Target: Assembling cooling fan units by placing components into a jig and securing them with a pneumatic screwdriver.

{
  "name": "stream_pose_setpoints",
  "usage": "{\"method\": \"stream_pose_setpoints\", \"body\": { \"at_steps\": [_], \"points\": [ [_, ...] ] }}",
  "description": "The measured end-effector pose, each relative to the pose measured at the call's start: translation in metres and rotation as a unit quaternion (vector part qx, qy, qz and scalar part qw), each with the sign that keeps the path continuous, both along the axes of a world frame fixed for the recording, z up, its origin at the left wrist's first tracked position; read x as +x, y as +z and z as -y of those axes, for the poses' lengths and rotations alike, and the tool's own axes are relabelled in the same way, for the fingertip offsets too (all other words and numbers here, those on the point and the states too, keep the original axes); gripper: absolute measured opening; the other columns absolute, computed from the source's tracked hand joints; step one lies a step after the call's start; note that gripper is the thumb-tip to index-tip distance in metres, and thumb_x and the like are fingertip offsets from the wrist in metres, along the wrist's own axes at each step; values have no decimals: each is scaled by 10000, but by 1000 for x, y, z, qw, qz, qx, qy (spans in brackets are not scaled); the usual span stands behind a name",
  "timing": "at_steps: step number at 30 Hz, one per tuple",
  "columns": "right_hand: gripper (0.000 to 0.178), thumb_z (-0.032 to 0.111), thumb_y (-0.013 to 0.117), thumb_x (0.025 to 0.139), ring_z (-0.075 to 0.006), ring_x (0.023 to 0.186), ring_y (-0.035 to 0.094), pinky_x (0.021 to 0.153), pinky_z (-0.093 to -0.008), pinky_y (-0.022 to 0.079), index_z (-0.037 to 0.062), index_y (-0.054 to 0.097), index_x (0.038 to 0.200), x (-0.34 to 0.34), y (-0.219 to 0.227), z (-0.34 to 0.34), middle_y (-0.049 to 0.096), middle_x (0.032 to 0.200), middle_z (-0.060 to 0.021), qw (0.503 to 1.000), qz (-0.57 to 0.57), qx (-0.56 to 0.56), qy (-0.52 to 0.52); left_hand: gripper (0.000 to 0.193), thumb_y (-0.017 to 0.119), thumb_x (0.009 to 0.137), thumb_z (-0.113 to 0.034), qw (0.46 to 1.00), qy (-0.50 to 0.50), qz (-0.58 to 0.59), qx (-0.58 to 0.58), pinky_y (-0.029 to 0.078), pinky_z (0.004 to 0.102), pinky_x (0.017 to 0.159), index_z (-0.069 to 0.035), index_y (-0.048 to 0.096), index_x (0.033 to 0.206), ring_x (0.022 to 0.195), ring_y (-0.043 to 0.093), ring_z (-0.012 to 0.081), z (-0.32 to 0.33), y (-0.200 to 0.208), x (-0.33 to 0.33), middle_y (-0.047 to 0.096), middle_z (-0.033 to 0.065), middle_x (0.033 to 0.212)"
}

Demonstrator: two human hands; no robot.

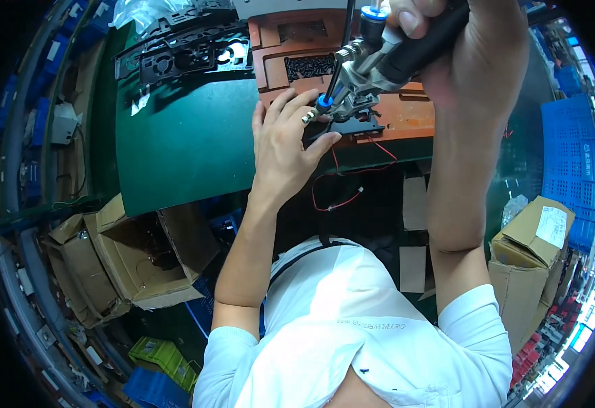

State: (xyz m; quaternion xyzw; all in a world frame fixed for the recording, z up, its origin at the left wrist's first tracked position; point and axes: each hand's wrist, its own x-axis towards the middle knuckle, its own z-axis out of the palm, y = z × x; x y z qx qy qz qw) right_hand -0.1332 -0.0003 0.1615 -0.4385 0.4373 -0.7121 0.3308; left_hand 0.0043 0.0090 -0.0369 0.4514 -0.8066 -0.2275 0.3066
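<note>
My right hand (477, 64) is wrapped round the black body of a power screwdriver (425, 53), its metal head slanting down to the left. Blue-collared hose fittings (372, 15) and a thin black hose are joined to the head. Under the head lies a flat dark part (357, 127) on an orange fixture (413, 117); the screwdriver partly hides it. My left hand (284, 146) rests at the left end of this part, fingers stretched over the fixture and thumb by the near edge. From the part, a thin red-and-black wire (338, 206) hangs over the table edge to a small white connector.
Black screws (309, 66) fill a recess in the fixture. Black perforated frames (188, 58) are stacked at the far left of the green table (182, 149). Open cardboard boxes (151, 255) stand below left, another carton (532, 234) at right, beside blue crates (569, 149).
</note>
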Motion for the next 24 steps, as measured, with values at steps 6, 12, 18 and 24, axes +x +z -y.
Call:
{"method": "stream_pose_setpoints", "body": {
  "at_steps": [6,12,18,24],
  "points": [
    [156,162,699,902,-114,413,468,427,-278,424,16,662,945,2,-4,-2,502,561,-8,1000,8,0,1,295,840,826,-286,1000,2,2,-16,226,617,1205,-76,773,1022,1406,471,337,-2,-1,1,631,75,1414],
    [157,160,687,911,-113,411,467,403,-283,427,13,650,948,-2,-7,0,497,561,-4,1000,25,-12,-13,343,836,832,-282,1000,-9,9,-21,230,627,1199,-71,754,1090,1406,470,339,1,-2,-2,627,70,1418],
    [109,106,694,900,-108,419,486,406,-274,423,39,620,857,15,-5,-4,484,559,2,1000,-20,-4,-17,432,847,822,-254,1000,1,3,-20,242,630,1190,-80,706,1191,1398,477,341,-1,-1,3,629,74,1411],
    [116,102,701,895,-109,420,492,408,-273,423,38,620,841,10,-3,-8,484,559,2,998,-60,11,6,457,861,805,-232,999,-5,-31,-11,255,625,1180,-82,690,1202,1388,488,340,-2,3,-1,627,74,1411]
  ]
}}
